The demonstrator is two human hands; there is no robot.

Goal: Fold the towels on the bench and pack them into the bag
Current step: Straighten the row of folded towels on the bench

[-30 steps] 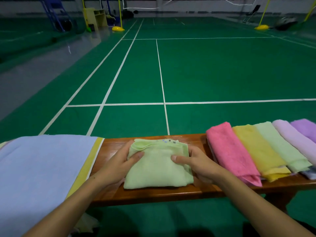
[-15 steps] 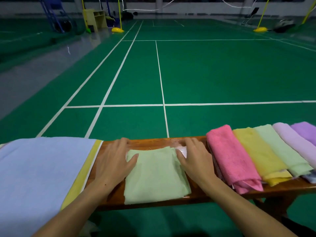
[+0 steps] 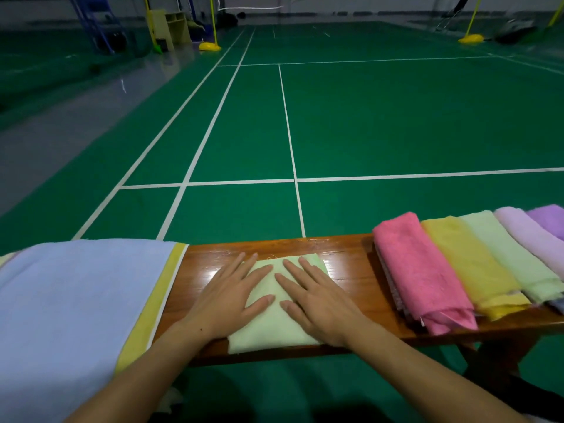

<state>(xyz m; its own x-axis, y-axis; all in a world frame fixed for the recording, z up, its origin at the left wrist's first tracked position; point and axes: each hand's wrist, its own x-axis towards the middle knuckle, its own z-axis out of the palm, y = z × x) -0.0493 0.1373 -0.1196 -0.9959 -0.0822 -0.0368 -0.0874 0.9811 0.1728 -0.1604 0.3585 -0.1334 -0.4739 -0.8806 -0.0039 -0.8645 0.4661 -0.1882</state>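
Observation:
A folded light green towel (image 3: 274, 328) lies flat in the middle of the wooden bench (image 3: 351, 267). My left hand (image 3: 229, 296) presses on its left side with straight, spread fingers. My right hand (image 3: 317, 297) presses flat on its right side. To the right lie a pink towel (image 3: 418, 270), a yellow towel (image 3: 467, 264), a pale green towel (image 3: 512, 257), a lilac towel (image 3: 531, 236) and a purple towel (image 3: 549, 216), side by side. A light blue bag with yellow trim (image 3: 76, 315) covers the bench's left end.
Behind the bench stretches a green badminton court floor (image 3: 366, 117) with white lines. Yellow post bases (image 3: 210, 46) and a small cabinet (image 3: 171, 29) stand far off. A bench leg (image 3: 494, 358) shows at lower right.
Both hands have moved inward from the towel's side edges onto its top and now lie flat on it. The towel looks flatter and smoother than before.

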